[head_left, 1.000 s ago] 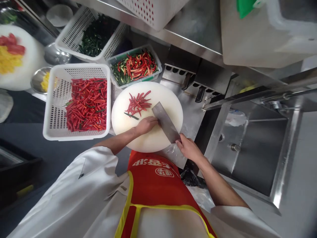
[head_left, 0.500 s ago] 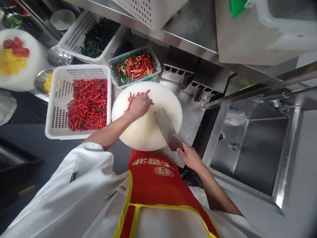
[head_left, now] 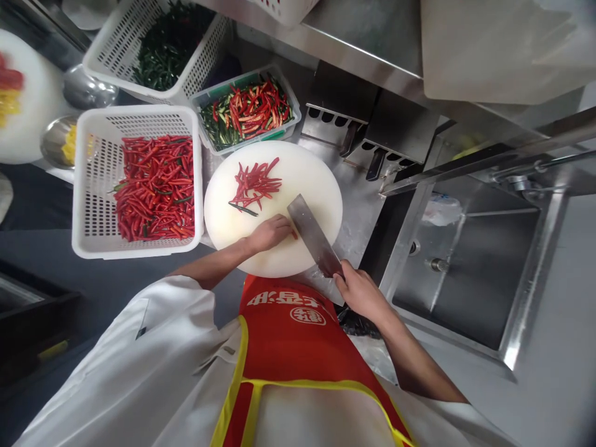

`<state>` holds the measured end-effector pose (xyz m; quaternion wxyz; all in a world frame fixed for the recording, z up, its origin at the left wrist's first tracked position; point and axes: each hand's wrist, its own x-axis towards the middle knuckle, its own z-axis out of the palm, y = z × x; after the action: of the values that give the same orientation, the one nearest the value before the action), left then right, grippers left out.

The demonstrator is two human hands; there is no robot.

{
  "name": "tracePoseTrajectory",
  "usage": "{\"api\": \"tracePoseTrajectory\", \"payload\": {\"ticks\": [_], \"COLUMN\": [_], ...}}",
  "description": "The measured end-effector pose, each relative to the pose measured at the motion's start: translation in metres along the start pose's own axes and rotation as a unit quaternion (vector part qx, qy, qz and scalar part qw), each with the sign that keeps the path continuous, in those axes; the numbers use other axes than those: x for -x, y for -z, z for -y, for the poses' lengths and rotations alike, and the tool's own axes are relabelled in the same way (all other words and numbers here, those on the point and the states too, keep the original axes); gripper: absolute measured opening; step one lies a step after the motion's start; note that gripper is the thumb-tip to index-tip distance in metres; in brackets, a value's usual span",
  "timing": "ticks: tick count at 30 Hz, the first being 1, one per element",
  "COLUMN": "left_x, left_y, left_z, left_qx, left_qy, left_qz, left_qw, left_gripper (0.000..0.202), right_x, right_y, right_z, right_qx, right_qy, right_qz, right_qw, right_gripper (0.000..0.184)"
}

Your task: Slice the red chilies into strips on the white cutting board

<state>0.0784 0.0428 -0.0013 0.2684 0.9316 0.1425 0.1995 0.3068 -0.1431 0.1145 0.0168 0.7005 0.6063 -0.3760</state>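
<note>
My right hand (head_left: pixel 359 288) grips the handle of a cleaver (head_left: pixel 315 237), its broad blade slanting up and left over the round white cutting board (head_left: pixel 321 180). On the near part of the board, my left hand (head_left: pixel 272 232) is closed around a red chili pepper (head_left: pixel 294 234); only its orange-red tip shows, close to the blade's left edge. Beyond that hand lies a loose pile of red chilies (head_left: pixel 256 181), with one dark green chili (head_left: pixel 243 209) at its near side.
Left of the board stands a white basket (head_left: pixel 80 186) of red chilies. Behind are a tub (head_left: pixel 291 127) of cut red and green chilies and a basket (head_left: pixel 109 77) of dark green ones. Knife racks (head_left: pixel 321 127) stand behind right; a steel sink (head_left: pixel 484 267) is at right.
My left hand has moved from the chili pile toward the near part of the board, bringing a red chili beside the cleaver. The pile is now uncovered. The view has shifted slightly.
</note>
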Motion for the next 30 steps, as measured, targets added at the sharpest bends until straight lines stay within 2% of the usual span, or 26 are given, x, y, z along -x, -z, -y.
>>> {"api": "tracePoseTrajectory", "payload": {"ticks": [7,10,16,20,22,25,27,30], "left_x": [-0.001,-0.001,0.001,0.000,-0.005,-0.021,-0.035,-0.052], "left_y": [0.000,-0.003,-0.008,0.007,0.022,0.044,0.054,0.060], "left_z": [-0.002,0.000,0.007,0.008,0.013,0.031,0.046,0.060], "left_qx": [0.003,0.013,0.005,0.003,-0.025,-0.109,-0.159,-0.196], "left_qy": [0.018,0.034,0.003,-0.025,0.023,0.156,0.229,0.286], "left_qz": [0.007,0.015,0.021,0.055,0.036,-0.012,0.002,0.060], "left_qw": [1.000,0.999,1.000,0.998,0.999,0.982,0.960,0.936], "left_gripper": [0.031,0.030,0.024,0.025,0.026,0.024,0.022,0.019], "right_x": [0.011,0.006,-0.033,-0.028,-0.015,0.005,0.013,0.014], "right_y": [0.016,0.011,-0.016,-0.011,-0.008,-0.012,-0.017,-0.025], "right_z": [0.002,0.006,0.016,0.003,-0.002,-0.004,-0.002,-0.002], "right_qx": [0.002,-0.005,-0.025,-0.076,-0.115,-0.133,-0.123,-0.114], "right_qy": [0.002,-0.013,-0.013,0.004,-0.009,-0.022,-0.006,0.006], "right_qz": [0.046,0.070,0.011,0.002,0.004,0.012,0.026,0.045], "right_qw": [0.999,0.997,1.000,0.997,0.993,0.991,0.992,0.992], "right_gripper": [0.006,0.009,0.013,0.011,0.011,0.011,0.011,0.012]}}
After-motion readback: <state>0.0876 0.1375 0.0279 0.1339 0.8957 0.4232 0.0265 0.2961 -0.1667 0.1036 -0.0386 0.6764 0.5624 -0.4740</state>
